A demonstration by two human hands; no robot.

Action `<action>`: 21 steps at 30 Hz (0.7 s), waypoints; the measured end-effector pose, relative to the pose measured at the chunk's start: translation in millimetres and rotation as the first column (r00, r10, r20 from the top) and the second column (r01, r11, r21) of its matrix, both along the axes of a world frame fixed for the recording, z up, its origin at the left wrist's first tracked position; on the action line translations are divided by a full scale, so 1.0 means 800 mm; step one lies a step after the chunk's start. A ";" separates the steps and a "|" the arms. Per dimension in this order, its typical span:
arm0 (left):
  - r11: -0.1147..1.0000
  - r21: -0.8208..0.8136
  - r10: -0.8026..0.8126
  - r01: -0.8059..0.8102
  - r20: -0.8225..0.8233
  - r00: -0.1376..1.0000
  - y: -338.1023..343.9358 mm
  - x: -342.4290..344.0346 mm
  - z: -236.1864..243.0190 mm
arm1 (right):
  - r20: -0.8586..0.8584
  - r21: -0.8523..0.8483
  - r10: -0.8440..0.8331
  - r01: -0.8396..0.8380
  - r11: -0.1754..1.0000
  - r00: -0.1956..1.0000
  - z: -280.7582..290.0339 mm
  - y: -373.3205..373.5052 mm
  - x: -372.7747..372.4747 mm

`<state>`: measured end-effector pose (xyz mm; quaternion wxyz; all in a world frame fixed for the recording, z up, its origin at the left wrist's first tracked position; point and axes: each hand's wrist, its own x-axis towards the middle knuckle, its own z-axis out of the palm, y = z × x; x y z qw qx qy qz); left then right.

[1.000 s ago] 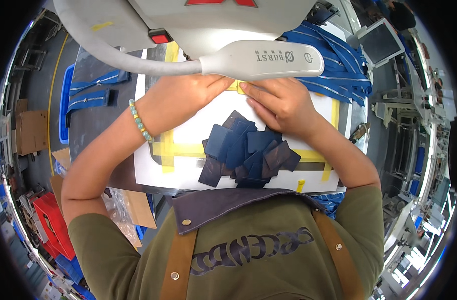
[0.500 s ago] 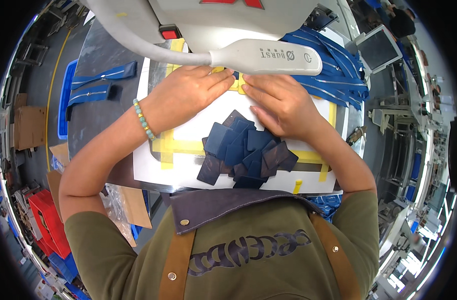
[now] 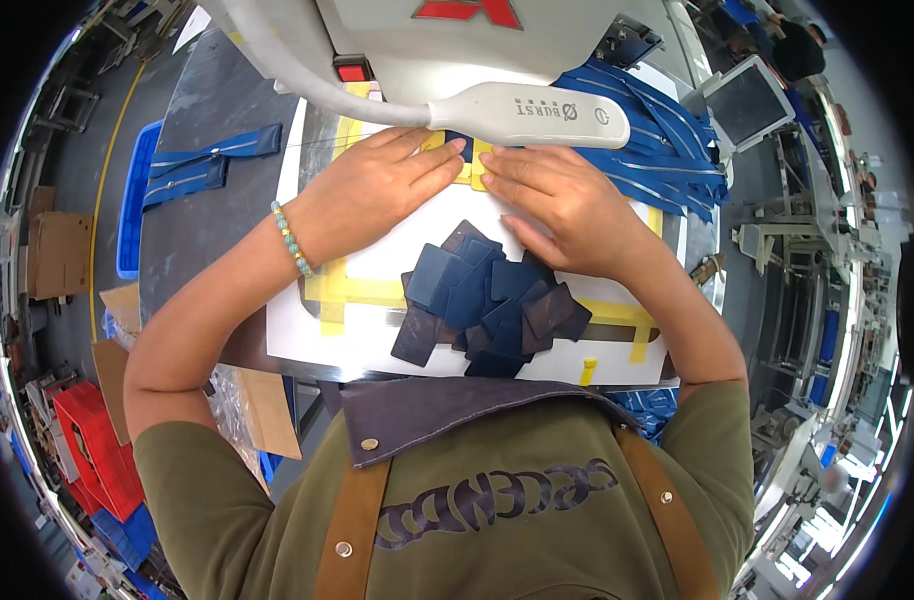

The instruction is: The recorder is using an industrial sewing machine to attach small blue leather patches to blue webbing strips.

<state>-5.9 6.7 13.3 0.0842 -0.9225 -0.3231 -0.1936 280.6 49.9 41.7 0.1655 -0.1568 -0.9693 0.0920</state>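
Observation:
My left hand (image 3: 382, 185) lies palm down with its fingers stretched toward the middle, just below the lamp. Across from it is my right hand (image 3: 567, 210), fingers extended inward and thumb apart. Both sets of fingertips rest by a yellow taped strip (image 3: 478, 170) on the white work surface (image 3: 397, 245). A bit of dark blue material (image 3: 459, 137) shows between the fingertips, mostly hidden by the hands and lamp. Close below my right hand lies a heap of dark blue and brownish flat pieces (image 3: 487, 300).
A white lamp (image 3: 527, 115) on a bent arm overhangs my hands, before a pale machine body (image 3: 437, 50). Blue zipper strips (image 3: 637, 130) pile at the right; more zipper strips (image 3: 212, 160) lie left. A blue crate (image 3: 132, 215) stands beyond the table's left edge.
My hands stay in nearly the same place, with the right fingertips slightly lifted or shifted. More dark blue material shows between them. The whole view has shifted slightly.

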 end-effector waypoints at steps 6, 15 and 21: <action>0.999 -0.045 0.026 -0.026 -0.004 1.000 -0.003 -0.005 0.001 | -0.025 0.014 0.021 -0.021 1.000 0.999 -0.003 0.003 -0.005; 0.980 -0.171 0.111 -0.103 0.042 0.993 -0.010 -0.004 0.005 | 0.005 0.007 -0.035 0.035 0.999 0.999 -0.003 0.007 -0.004; 0.866 -0.491 0.232 -0.096 0.222 0.947 -0.006 -0.029 0.007 | 0.019 0.012 -0.103 0.102 0.995 0.995 0.005 0.007 -0.007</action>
